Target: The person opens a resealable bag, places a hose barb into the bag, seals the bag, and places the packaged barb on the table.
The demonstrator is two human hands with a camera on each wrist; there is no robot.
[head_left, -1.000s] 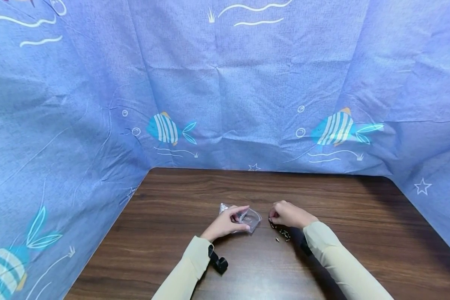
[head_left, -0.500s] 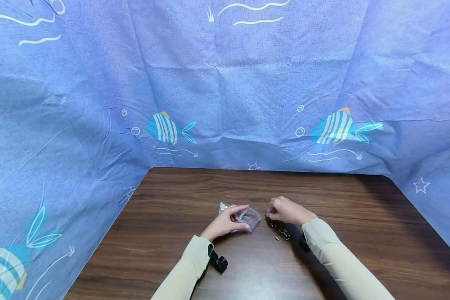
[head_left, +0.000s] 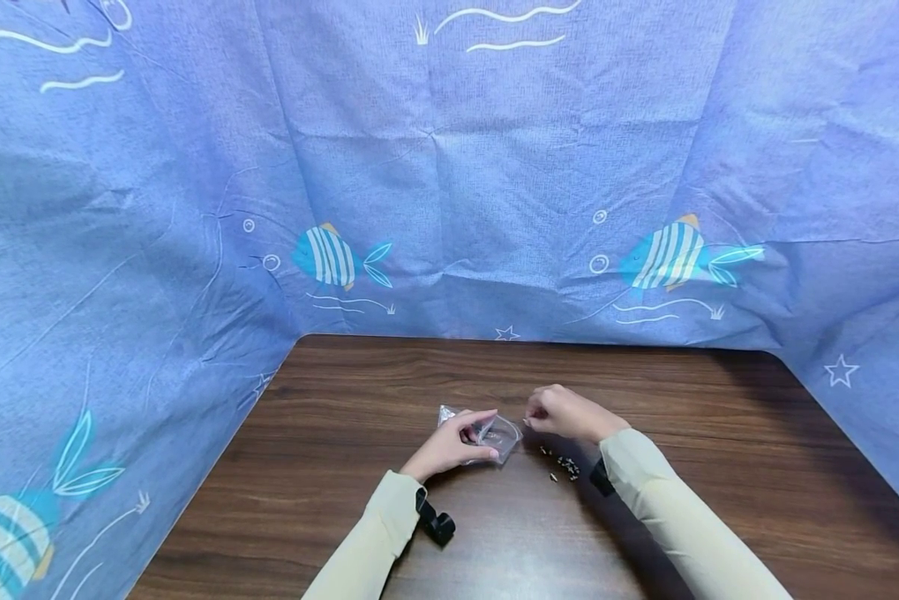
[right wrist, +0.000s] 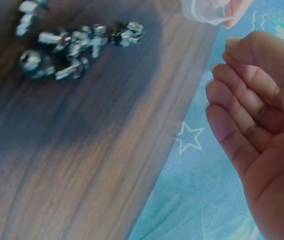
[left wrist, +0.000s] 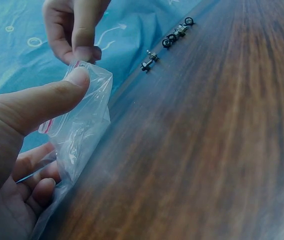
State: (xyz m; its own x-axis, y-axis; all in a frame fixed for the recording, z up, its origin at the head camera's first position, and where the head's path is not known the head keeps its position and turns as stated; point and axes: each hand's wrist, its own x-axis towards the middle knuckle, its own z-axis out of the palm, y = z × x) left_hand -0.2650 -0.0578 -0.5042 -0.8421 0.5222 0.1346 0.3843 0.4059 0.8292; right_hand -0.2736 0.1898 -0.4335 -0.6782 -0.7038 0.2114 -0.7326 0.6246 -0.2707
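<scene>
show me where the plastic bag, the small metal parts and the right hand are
Plastic bag (left wrist: 83,132): left wrist view, on its clear side.
Small metal parts (right wrist: 79,45): right wrist view, a piece mid-cluster.
Right hand (head_left: 571,414): head view, back of the hand.

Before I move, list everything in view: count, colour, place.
Table: one, dark brown wood grain, under both hands.
Cloth backdrop: at least one, blue with printed fish, behind the table and along its sides.
Plastic bag: one, clear with a red strip, in the left hand.
Small metal pieces: several, exact count unclear, silvery and dark, on the table near the right hand.
Wrist devices: two, black, one at each wrist.
Sleeves: two, pale yellow-green, one per arm.
Left hand: one, bare, gripping the bag.
Right hand: one, bare, beside the bag's mouth.
</scene>
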